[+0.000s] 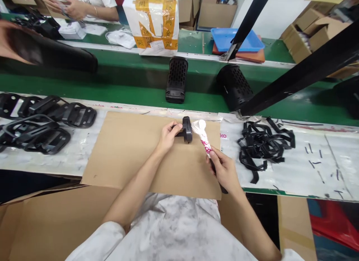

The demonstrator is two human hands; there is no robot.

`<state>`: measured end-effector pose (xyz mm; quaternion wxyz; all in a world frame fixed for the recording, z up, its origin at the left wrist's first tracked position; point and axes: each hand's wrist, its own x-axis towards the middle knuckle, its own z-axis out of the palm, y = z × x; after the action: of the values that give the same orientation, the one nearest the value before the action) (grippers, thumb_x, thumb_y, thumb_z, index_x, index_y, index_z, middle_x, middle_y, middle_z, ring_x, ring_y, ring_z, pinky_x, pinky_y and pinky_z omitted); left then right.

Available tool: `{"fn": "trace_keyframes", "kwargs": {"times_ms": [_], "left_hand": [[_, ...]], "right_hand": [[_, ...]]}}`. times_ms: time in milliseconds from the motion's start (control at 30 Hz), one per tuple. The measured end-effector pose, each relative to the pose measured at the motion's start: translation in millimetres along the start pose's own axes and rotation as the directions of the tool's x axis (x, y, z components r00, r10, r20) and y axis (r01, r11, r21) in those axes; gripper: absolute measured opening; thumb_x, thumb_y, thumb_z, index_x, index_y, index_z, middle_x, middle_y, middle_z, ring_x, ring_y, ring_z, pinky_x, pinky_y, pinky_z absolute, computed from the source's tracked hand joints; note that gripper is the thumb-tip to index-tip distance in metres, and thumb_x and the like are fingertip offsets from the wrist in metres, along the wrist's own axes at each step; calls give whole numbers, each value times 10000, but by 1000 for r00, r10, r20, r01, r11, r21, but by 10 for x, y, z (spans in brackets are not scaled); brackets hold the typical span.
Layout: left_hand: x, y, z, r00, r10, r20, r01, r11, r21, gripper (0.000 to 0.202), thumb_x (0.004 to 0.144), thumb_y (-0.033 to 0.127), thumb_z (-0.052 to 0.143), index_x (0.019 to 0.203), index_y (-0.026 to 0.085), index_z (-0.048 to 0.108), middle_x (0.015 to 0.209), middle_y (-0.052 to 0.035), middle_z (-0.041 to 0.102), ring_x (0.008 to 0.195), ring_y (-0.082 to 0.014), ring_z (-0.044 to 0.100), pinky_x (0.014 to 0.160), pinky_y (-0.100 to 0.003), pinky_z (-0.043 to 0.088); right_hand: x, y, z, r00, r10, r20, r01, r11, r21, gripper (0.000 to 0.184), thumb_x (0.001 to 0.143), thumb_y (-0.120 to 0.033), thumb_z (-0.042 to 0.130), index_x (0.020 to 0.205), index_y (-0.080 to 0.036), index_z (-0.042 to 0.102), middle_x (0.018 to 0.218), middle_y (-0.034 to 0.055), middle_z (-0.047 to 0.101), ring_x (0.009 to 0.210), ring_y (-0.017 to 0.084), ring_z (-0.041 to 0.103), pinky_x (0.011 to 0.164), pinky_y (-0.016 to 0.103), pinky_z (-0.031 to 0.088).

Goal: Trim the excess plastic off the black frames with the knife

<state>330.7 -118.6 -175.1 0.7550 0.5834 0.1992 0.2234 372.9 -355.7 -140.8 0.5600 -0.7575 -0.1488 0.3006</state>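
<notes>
My left hand (167,137) is closed on a black plastic bracket (187,130), held upright above a flat cardboard sheet (123,152). In my right hand (223,169) is the dark handle of a hammer-like tool; its head and upper shaft are wrapped in white plastic with pink print. The wrapped tool (202,134) sits just right of the bracket, with a small gap between them. Its head's exact shape is hidden under the wrapping. Black strap-like plastic pieces (260,145) lie in a pile to the right of my right hand.
Several black bracket frames (47,122) are heaped at left. Black perforated cylinders (176,79) rest on the green conveyor (131,85). A slanted black post (297,70) crosses the right side. At upper left, a blurred hand (14,40) holds a dark cylinder; another person works behind.
</notes>
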Motion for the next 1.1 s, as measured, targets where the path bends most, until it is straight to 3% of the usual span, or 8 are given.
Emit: {"fn": "trace_keyframes", "kwargs": {"times_ms": [167, 300, 433, 567, 667, 800, 900, 1100], "left_hand": [[-83, 48, 59, 999, 52, 9, -53, 995, 86, 457, 872, 511, 682, 645, 207, 427, 629, 47, 319, 613, -124, 280, 623, -285, 252], [-97, 64, 63, 999, 51, 5, -51, 992, 119, 455, 876, 516, 671, 654, 207, 421, 633, 47, 317, 621, -124, 282, 624, -285, 254], [-83, 77, 52, 999, 50, 9, -50, 991, 126, 461, 865, 520, 674, 652, 210, 406, 626, 53, 309, 617, -120, 278, 621, -282, 258], [-82, 82, 50, 998, 57, 13, -58, 989, 138, 429, 877, 487, 651, 656, 208, 411, 625, 54, 309, 611, -116, 276, 617, -281, 256], [-74, 67, 35, 998, 61, -2, -60, 990, 131, 412, 859, 455, 657, 643, 205, 410, 621, 53, 314, 606, -112, 285, 612, -275, 253], [-76, 103, -47, 996, 32, -84, -33, 999, -14, 403, 773, 378, 705, 600, 201, 387, 597, 59, 286, 564, -95, 266, 565, -254, 228], [-127, 246, -103, 983, -23, -181, -25, 965, -259, 444, 727, 400, 701, 569, 208, 333, 554, 69, 227, 503, -84, 229, 513, -235, 241], [-380, 615, 45, 984, -73, -161, 4, 920, -391, 547, 811, 471, 648, 551, 216, 239, 499, 56, 213, 455, -97, 282, 498, -253, 345]], "right_hand": [[62, 83, -3, 990, 18, 140, 4, 988, -155, 486, 992, -597, 543, 1140, -180, 743, 635, -32, 473, 508, 120, 411, 435, 226, 348], [95, 52, -102, 999, 16, 42, -11, 994, -110, 503, 1010, -602, 510, 1204, -187, 715, 664, -37, 468, 500, 110, 377, 437, 225, 331], [92, 76, -88, 987, -14, 158, 49, 974, -219, 487, 1014, -585, 519, 1124, -170, 750, 615, -40, 456, 518, 119, 410, 461, 222, 344], [86, 82, -48, 997, -28, 76, 43, 981, -192, 531, 1038, -588, 458, 1233, -174, 728, 622, -33, 508, 482, 124, 414, 445, 233, 359], [88, 6, -119, 987, -69, 147, 121, 917, -380, 501, 1042, -551, 464, 1242, -200, 762, 629, -4, 630, 554, 183, 567, 527, 262, 457], [84, -60, -354, 979, -148, 138, 201, 801, -564, 434, 1041, -480, 503, 1303, -242, 753, 963, 40, 819, 817, 267, 740, 723, 319, 565], [105, 38, -455, 972, -220, 81, 223, 763, -607, 407, 1039, -423, 513, 1300, -218, 748, 1194, 82, 802, 960, 292, 756, 848, 371, 586], [144, 158, -228, 917, -394, -60, 275, 734, -620, 393, 987, -413, 599, 1291, -214, 748, 1241, 154, 725, 1177, 353, 659, 1063, 551, 508]]}}
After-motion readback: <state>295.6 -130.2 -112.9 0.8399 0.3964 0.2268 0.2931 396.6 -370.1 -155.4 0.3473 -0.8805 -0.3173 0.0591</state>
